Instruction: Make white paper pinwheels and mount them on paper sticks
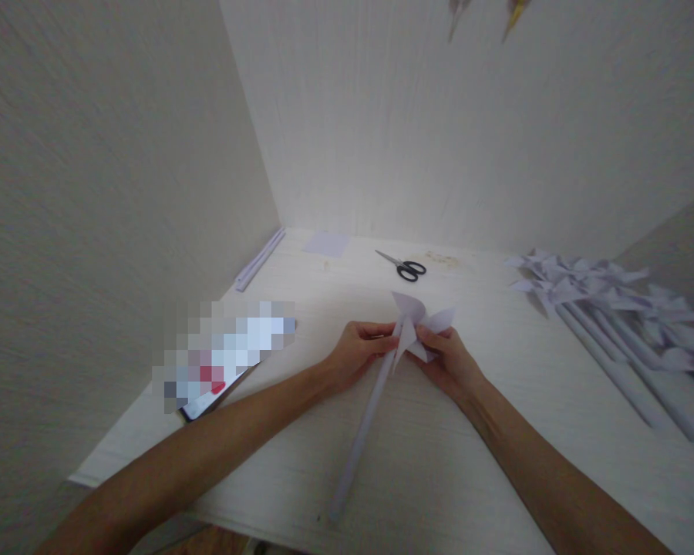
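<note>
A white paper pinwheel (405,339) is held above the middle of the table, its folded blades at the top. Its rolled paper stick (363,439) slants down towards the table's front edge. My left hand (359,351) is closed in a pinch where the stick meets the blades. On the other side, my right hand (446,354) grips the right-hand blades between thumb and fingers. The fingertips behind the paper are partly hidden. Beyond the hands lies a pair of scissors (403,267) with black handles, touched by neither hand.
Several finished paper pinwheels (607,285) lie heaped on the right, sticks pointing forward. A phone (237,362), partly blurred, lies at the left. Rolled paper sticks (260,260) rest along the left wall. A paper square (328,243) lies near the back wall (410,139).
</note>
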A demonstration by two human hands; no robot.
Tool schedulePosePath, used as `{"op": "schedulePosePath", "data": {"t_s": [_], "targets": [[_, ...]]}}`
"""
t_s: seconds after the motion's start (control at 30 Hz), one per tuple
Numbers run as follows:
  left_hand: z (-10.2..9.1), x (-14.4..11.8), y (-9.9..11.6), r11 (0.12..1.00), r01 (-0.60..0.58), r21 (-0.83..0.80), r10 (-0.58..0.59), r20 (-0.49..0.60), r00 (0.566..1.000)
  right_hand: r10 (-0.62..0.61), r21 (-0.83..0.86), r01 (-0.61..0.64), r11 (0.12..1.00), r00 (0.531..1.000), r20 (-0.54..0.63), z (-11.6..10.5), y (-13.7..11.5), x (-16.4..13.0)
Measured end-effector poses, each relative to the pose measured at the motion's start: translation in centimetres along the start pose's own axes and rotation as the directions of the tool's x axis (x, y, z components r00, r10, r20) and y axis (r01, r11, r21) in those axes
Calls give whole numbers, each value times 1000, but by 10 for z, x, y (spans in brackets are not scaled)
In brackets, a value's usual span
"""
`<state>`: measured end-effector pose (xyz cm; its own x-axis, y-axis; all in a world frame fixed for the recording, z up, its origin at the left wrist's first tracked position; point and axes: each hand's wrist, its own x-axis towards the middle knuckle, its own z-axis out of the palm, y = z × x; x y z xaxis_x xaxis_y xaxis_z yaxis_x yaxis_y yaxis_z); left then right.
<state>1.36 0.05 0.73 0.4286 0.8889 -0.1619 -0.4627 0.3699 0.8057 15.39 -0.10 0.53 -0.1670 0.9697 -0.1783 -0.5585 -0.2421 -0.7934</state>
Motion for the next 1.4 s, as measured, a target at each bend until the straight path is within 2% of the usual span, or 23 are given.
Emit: {"op": "schedulePosePath", "data": {"t_s": [0.2, 0.47, 0.63, 0.83, 1.2, 1.4], "targets": [[3, -1, 3, 1000, 0, -16, -1, -15, 1000, -10, 21, 10, 1000, 1000, 11, 0, 1, 0], [4, -1, 7, 999, 28, -42, -27, 24, 999, -14, 7, 14, 1000, 998, 65, -2, -1, 1], [2, 1, 5, 999, 28, -32, -29, -35, 999, 33, -25, -31, 999, 996, 80, 1, -4, -2], [0, 3, 2, 1000, 13, 11, -13, -30, 999, 71, -51, -71, 996, 997, -3, 4, -6, -3], [3, 4, 1, 999, 38, 21, -37, -54, 998, 69, -52, -75, 996, 991, -113, 7, -5, -2], [2, 3, -1, 999, 32, 39, -30, -55, 998, 47, -64, -55, 996, 992, -113, 4, -2, 0]]}}
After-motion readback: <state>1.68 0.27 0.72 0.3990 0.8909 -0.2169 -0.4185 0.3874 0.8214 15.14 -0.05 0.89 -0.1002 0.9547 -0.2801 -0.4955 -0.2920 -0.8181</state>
